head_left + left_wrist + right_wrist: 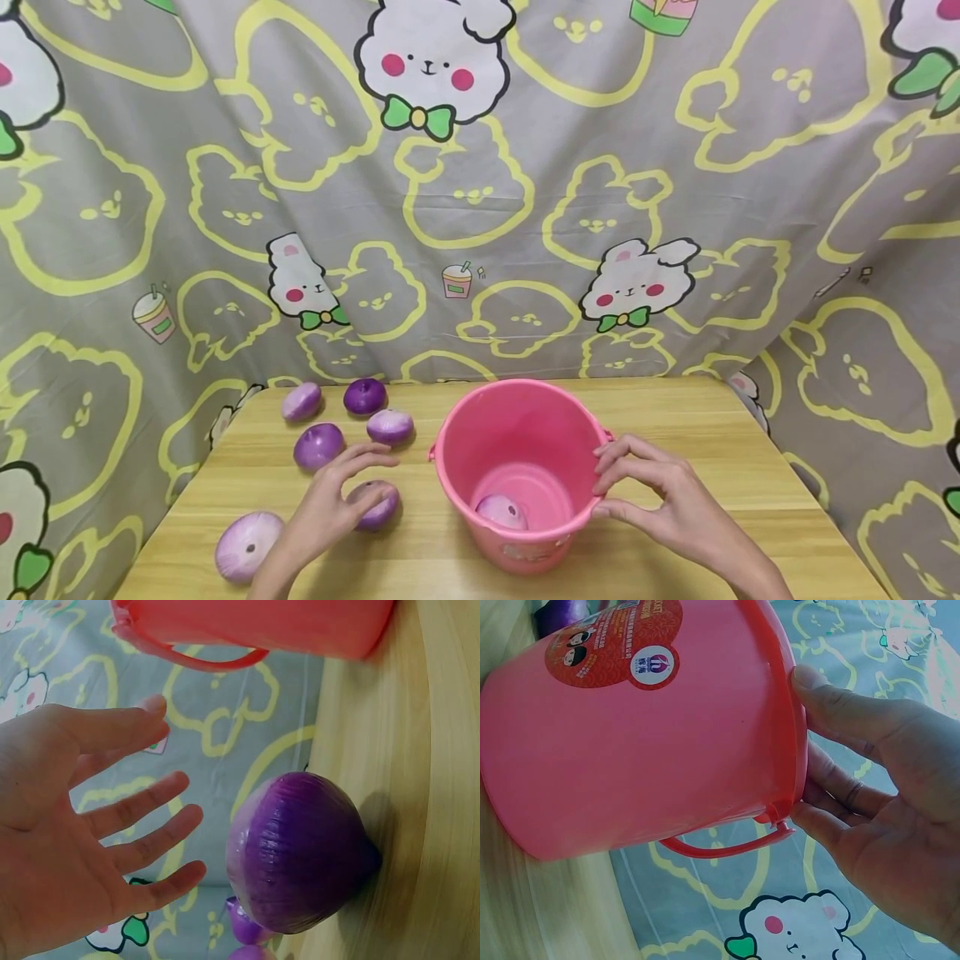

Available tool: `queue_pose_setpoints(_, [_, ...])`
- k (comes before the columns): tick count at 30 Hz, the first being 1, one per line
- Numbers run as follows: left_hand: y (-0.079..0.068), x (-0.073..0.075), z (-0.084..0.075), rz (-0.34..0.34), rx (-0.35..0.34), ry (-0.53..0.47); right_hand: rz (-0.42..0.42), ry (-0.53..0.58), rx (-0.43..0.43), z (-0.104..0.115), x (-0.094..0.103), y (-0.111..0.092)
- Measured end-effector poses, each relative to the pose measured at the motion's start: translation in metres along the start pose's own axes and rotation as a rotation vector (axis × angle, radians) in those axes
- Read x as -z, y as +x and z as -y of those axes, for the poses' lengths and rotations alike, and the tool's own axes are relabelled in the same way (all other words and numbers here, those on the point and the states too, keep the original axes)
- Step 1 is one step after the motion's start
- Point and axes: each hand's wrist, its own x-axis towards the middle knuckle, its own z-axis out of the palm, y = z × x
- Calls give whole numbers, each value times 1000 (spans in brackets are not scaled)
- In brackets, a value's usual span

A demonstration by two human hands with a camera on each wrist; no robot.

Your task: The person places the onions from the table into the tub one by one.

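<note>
A pink bucket [517,467] stands upright on the table, with one purple onion [501,511] lying at its bottom. My right hand [660,492] holds the bucket's rim at the right, its thumb and fingertips against the edge; the right wrist view shows this hand [885,780] beside the hanging handle [727,849]. My left hand [330,500] hovers with spread fingers and nothing in them. Just beside it sits a purple onion [378,510], partly hidden by the thumb in the head view. In the left wrist view a gap separates that onion [300,855] from the fingers.
Several more purple onions lie on the left: one near the forearm [247,546], others farther back, such as a glossy dark onion [365,397] and a paler onion [302,402]. The wooden table [750,475] ends at a patterned grey curtain [480,208].
</note>
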Motion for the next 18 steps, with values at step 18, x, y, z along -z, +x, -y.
queue_pose_setpoints(18, [-2,-5,12,8,11,36,0,-5,-2,1,0,1])
